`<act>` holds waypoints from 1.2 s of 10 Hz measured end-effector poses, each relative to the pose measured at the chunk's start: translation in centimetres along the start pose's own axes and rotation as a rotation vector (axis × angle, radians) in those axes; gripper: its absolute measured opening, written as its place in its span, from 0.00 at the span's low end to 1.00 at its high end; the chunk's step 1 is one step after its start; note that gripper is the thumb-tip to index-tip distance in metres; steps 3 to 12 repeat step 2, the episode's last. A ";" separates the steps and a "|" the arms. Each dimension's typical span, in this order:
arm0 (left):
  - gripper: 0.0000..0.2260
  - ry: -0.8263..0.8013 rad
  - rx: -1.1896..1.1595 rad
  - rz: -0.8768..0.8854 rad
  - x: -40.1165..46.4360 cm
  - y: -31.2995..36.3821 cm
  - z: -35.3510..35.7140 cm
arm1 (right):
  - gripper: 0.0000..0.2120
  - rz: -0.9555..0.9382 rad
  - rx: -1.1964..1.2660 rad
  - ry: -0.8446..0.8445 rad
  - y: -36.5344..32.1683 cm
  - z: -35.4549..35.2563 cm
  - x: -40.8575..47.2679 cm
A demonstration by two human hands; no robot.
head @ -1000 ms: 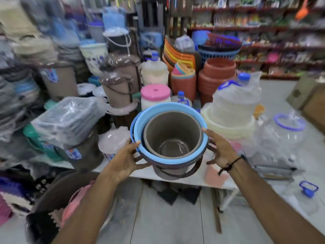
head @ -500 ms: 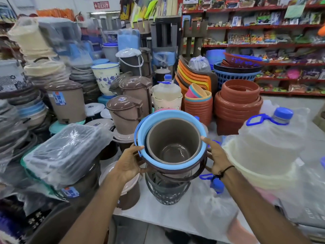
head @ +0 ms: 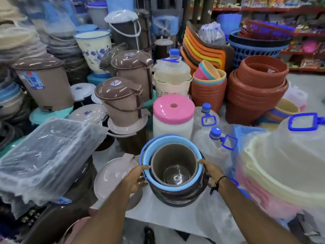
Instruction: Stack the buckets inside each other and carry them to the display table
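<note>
A stack of nested buckets sits low over the white display table (head: 175, 217): a brown-grey inner bucket (head: 174, 166) inside a blue bucket (head: 149, 152), both set in a dark basket-like bucket (head: 177, 196). My left hand (head: 134, 178) presses on the stack's left rim and my right hand (head: 212, 170) holds its right rim. The stack's base appears to rest on the table, near its front edge.
A pale pink lid (head: 112, 176) lies left of the stack. A pink-lidded white jar (head: 173, 115) and clear water jugs (head: 216, 145) stand behind. Wrapped trays (head: 47, 155) crowd the left, cream basins (head: 281, 164) the right, terracotta pots (head: 255, 88) behind.
The stack has come down from chest height into the dark basket on the table. I have moved closer, and both hands stay on its rim.
</note>
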State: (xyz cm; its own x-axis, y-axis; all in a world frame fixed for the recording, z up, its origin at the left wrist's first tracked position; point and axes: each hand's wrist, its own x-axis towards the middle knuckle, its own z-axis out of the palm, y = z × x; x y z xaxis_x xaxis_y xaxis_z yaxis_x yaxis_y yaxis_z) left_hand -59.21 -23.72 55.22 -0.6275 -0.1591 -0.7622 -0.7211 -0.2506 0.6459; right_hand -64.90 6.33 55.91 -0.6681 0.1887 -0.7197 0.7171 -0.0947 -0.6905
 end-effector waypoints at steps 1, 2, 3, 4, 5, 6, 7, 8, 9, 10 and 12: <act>0.16 0.010 0.181 -0.046 2.4 0.7 -1.0 | 0.13 0.026 -0.060 0.050 0.6 0.8 1.4; 0.24 -0.034 0.521 -0.051 4.6 3.9 -1.5 | 0.20 -0.050 -0.144 0.119 -0.8 2.1 2.7; 0.24 -0.034 0.521 -0.051 4.6 3.9 -1.5 | 0.20 -0.050 -0.144 0.119 -0.8 2.1 2.7; 0.24 -0.034 0.521 -0.051 4.6 3.9 -1.5 | 0.20 -0.050 -0.144 0.119 -0.8 2.1 2.7; 0.24 -0.034 0.521 -0.051 4.6 3.9 -1.5 | 0.20 -0.050 -0.144 0.119 -0.8 2.1 2.7; 0.24 -0.034 0.521 -0.051 4.6 3.9 -1.5 | 0.20 -0.050 -0.144 0.119 -0.8 2.1 2.7; 0.24 -0.034 0.521 -0.051 4.6 3.9 -1.5 | 0.20 -0.050 -0.144 0.119 -0.8 2.1 2.7; 0.24 -0.034 0.521 -0.051 4.6 3.9 -1.5 | 0.20 -0.050 -0.144 0.119 -0.8 2.1 2.7; 0.24 -0.034 0.521 -0.051 4.6 3.9 -1.5 | 0.20 -0.050 -0.144 0.119 -0.8 2.1 2.7; 0.24 -0.034 0.521 -0.051 4.6 3.9 -1.5 | 0.20 -0.050 -0.144 0.119 -0.8 2.1 2.7; 0.24 -0.034 0.521 -0.051 4.6 3.9 -1.5 | 0.20 -0.050 -0.144 0.119 -0.8 2.1 2.7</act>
